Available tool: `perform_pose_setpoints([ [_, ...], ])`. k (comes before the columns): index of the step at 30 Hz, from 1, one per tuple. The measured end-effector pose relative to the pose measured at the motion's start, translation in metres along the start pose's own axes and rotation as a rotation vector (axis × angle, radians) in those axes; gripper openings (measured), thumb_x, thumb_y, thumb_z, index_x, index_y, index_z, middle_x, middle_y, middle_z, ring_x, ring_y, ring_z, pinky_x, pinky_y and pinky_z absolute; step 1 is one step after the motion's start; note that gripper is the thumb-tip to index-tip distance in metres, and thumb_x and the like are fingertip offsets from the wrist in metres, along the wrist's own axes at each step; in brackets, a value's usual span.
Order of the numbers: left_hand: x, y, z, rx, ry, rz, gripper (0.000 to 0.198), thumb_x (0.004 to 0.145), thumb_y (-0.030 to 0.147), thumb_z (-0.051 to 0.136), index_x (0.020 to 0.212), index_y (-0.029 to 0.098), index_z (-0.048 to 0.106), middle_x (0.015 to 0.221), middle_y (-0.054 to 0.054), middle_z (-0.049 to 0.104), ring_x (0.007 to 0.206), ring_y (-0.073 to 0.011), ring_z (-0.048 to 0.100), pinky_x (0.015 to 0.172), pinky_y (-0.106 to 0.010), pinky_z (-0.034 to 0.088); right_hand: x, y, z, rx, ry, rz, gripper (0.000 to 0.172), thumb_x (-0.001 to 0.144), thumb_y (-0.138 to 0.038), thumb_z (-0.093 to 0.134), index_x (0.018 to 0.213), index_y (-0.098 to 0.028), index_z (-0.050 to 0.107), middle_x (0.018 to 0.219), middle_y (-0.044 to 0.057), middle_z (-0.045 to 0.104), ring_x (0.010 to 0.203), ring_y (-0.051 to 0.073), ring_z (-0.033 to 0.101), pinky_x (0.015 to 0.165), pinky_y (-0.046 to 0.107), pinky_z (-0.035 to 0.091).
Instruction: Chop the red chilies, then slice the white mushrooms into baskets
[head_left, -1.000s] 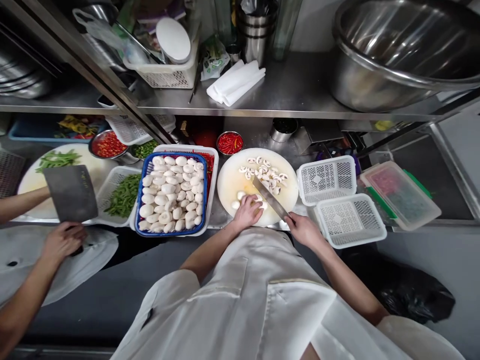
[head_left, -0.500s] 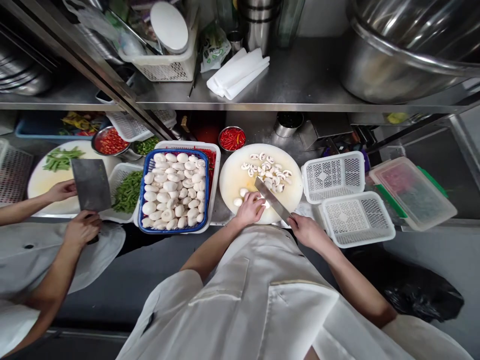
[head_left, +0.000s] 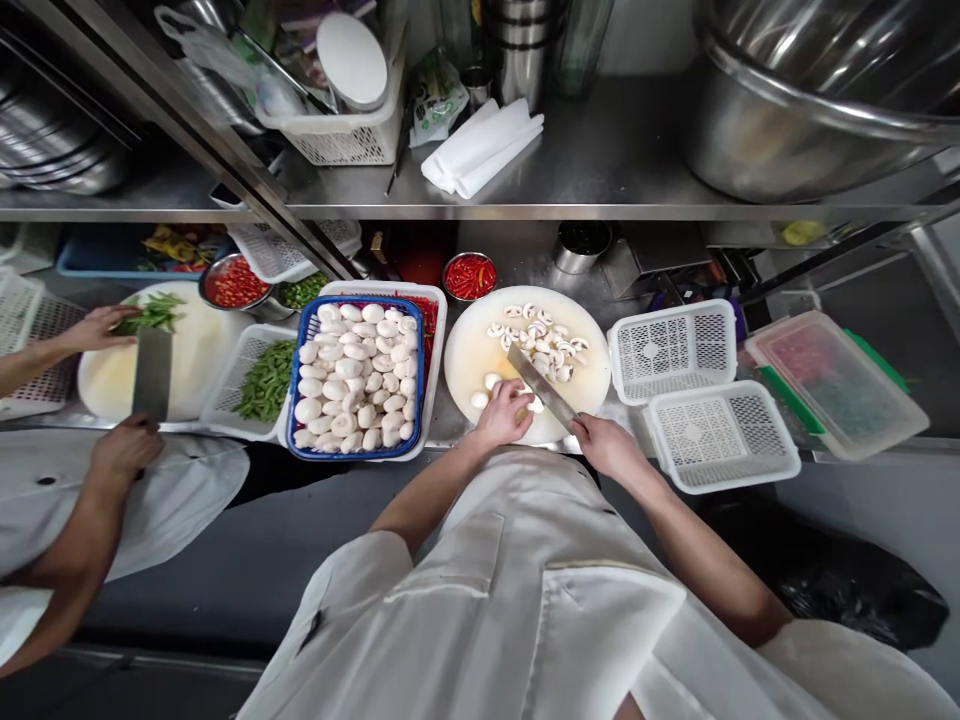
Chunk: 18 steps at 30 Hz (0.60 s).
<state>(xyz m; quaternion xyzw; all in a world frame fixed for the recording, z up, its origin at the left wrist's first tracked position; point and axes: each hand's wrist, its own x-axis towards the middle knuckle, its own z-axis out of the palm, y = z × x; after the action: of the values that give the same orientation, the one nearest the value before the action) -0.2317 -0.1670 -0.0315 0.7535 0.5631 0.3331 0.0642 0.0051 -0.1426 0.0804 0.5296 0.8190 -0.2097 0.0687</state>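
My right hand (head_left: 602, 443) is wrapped round the handle of a knife (head_left: 541, 386), whose blade lies slanted over a round white cutting board (head_left: 469, 335). Bent fingers of my left hand (head_left: 505, 412) press on a white mushroom (head_left: 535, 403) at the board's near side, close beside the blade. Two whole mushrooms (head_left: 480, 399) lie just left of those fingers. Beyond the blade, sliced mushrooms (head_left: 551, 345) are spread over the far part of the board. Left of the board, a blue basket (head_left: 292, 375) is full of whole mushrooms (head_left: 349, 368).
At the left, a co-worker's hands (head_left: 126, 445) hold a cleaver (head_left: 153, 375) and green vegetables (head_left: 156, 311) over another board. Two white baskets (head_left: 671, 352) stand right of my board, beside a lidded container (head_left: 836, 385). A bowl of red chillies (head_left: 469, 276) sits behind. A steel shelf (head_left: 600, 150) overhangs the counter.
The view has shifted slightly. The co-worker's cleaver has moved down-left, and that person's other hand now holds the green pieces. My hands and knife have barely moved on the board.
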Motion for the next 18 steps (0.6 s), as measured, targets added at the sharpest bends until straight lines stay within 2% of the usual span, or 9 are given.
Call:
perform_pose_setpoints([
  [4, 0.0, 0.001, 0.001, -0.002, -0.027, -0.025, 0.029, 0.095, 0.03, 0.065, 0.123, 0.024, 0.072, 0.133, -0.013, 0.053, 0.127, -0.0317, 0.048, 0.109, -0.051, 0.051, -0.015, 0.008, 0.001, 0.016, -0.038, -0.001, 0.033, 0.11, -0.038, 0.042, 0.105, -0.021, 0.069, 0.095, 0.012, 0.079, 0.086, 0.025, 0.071, 0.069, 0.031, 0.036],
  [7, 0.001, 0.002, -0.001, -0.007, -0.048, -0.022, 0.031, 0.097, 0.031, 0.063, 0.125, 0.025, 0.072, 0.133, -0.013, 0.054, 0.127, -0.0323, 0.049, 0.109, -0.053, 0.051, -0.016, 0.01, 0.01, 0.034, -0.064, -0.003, 0.032, 0.11, -0.036, 0.041, 0.105, -0.02, 0.068, 0.097, 0.012, 0.079, 0.089, 0.026, 0.071, 0.071, 0.03, 0.036],
  [13, 0.005, 0.005, -0.002, 0.003, -0.056, 0.012, 0.03, 0.099, 0.031, 0.061, 0.126, 0.022, 0.071, 0.13, -0.014, 0.058, 0.127, -0.0309, 0.051, 0.111, -0.049, 0.051, 0.009, 0.001, 0.029, 0.109, -0.068, 0.001, 0.031, 0.108, -0.029, 0.043, 0.108, -0.017, 0.071, 0.102, 0.015, 0.08, 0.095, 0.027, 0.072, 0.075, 0.029, 0.041],
  [18, 0.003, 0.011, -0.012, 0.063, -0.069, 0.039, 0.033, 0.102, 0.032, 0.057, 0.132, 0.024, 0.068, 0.14, -0.013, 0.059, 0.133, -0.0307, 0.052, 0.114, -0.052, 0.049, 0.023, 0.002, 0.023, 0.22, 0.043, -0.055, 0.033, 0.107, -0.032, 0.043, 0.098, -0.02, 0.073, 0.103, 0.012, 0.08, 0.099, 0.027, 0.073, 0.079, 0.028, 0.045],
])
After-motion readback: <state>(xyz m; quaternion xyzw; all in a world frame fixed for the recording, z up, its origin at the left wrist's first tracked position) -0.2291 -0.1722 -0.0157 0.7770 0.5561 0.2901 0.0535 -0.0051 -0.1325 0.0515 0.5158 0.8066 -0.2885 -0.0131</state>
